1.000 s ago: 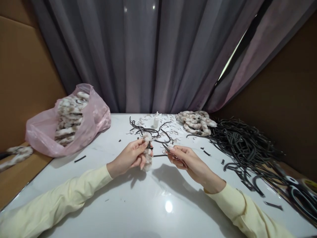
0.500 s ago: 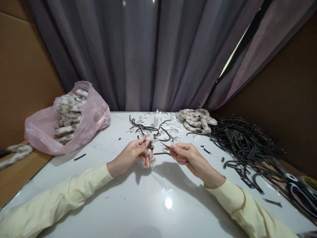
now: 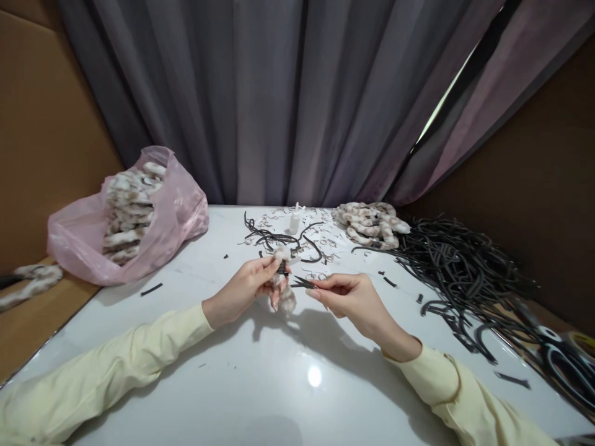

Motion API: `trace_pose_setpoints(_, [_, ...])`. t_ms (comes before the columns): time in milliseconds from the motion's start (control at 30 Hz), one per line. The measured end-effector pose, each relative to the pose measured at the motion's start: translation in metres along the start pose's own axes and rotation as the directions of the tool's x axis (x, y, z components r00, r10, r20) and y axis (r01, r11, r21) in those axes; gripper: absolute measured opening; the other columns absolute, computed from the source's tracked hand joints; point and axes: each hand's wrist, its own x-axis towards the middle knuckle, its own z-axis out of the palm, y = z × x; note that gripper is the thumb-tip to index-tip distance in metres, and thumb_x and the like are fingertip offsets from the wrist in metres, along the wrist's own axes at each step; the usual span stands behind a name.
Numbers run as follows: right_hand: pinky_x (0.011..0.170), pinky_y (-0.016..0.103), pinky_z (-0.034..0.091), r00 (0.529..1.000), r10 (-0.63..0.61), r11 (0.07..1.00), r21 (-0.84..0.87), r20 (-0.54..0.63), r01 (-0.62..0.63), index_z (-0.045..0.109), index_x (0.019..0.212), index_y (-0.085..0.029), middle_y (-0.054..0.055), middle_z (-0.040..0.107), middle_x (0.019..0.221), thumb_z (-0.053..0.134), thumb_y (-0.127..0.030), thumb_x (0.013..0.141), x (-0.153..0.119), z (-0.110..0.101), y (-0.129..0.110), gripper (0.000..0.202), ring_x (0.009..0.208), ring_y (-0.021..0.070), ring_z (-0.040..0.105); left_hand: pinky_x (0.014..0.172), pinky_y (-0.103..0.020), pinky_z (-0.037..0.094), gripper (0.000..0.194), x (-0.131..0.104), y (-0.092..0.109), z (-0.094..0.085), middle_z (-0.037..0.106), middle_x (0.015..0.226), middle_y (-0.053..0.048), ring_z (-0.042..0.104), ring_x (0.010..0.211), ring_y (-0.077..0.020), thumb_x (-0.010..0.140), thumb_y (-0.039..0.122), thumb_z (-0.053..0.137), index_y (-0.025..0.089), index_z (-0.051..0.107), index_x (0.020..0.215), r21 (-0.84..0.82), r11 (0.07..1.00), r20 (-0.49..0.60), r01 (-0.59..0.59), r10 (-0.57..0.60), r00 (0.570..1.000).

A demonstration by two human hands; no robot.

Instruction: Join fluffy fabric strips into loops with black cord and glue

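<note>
My left hand [image 3: 260, 280] pinches a fluffy white-and-brown furry strip [image 3: 287, 300]. A black band [image 3: 281, 267] circles the strip near its upper end, beside my thumb. My right hand [image 3: 348, 294] is closed on small dark thread snips [image 3: 302, 282], their grip end hidden by my fingers. The two pointed blades are spread and point left, a short way right of the furry strip. Both hands are held above the white table [image 3: 242, 378].
A pink plastic bag [image 3: 183, 214] with furry strips stands at the left. Black cords [image 3: 450, 260] heap at the right, beside more furry strips [image 3: 372, 224] and large scissors [image 3: 564, 365]. A small white bottle [image 3: 294, 222] stands at the back among cords and scattered small pieces.
The snips' blades have spread apart and turned toward the strip, and my right hand has rolled slightly. My left hand keeps its hold on the furry strip.
</note>
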Motion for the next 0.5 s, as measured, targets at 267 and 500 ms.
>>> trace_pose_setpoints(267, [0.037, 0.022, 0.029, 0.993, -0.098, 0.993, -0.074, -0.062, 0.094, 0.069, 0.065, -0.015, -0.001, 0.052, 0.049, 0.077, -0.039, 0.058, -0.003, 0.0051, -0.0026, 0.027, 0.042, 0.0071, 0.039, 0.044, -0.02, 0.044, 0.035, -0.0001, -0.0006, 0.0024, 0.052, 0.064, 0.002, 0.048, 0.044, -0.0064, 0.081, 0.048, 0.055, 0.013, 0.052, 0.081, -0.007, 1.0, 0.013, 0.019, -0.019, 1.0])
trace_pose_setpoints(500, [0.038, 0.022, 0.03, 0.993, -0.111, 0.99, -0.09, -0.039, 0.107, 0.069, 0.066, -0.015, -0.001, 0.054, 0.05, 0.076, -0.038, 0.059, -0.0053, 0.0065, -0.0037, 0.025, 0.044, 0.0078, 0.041, 0.045, -0.02, 0.044, 0.033, -0.0008, -0.0002, 0.0029, 0.053, 0.063, 0.002, 0.049, 0.044, -0.0068, 0.083, 0.045, 0.054, 0.013, 0.051, 0.079, -0.014, 1.0, 0.015, 0.026, -0.026, 1.0])
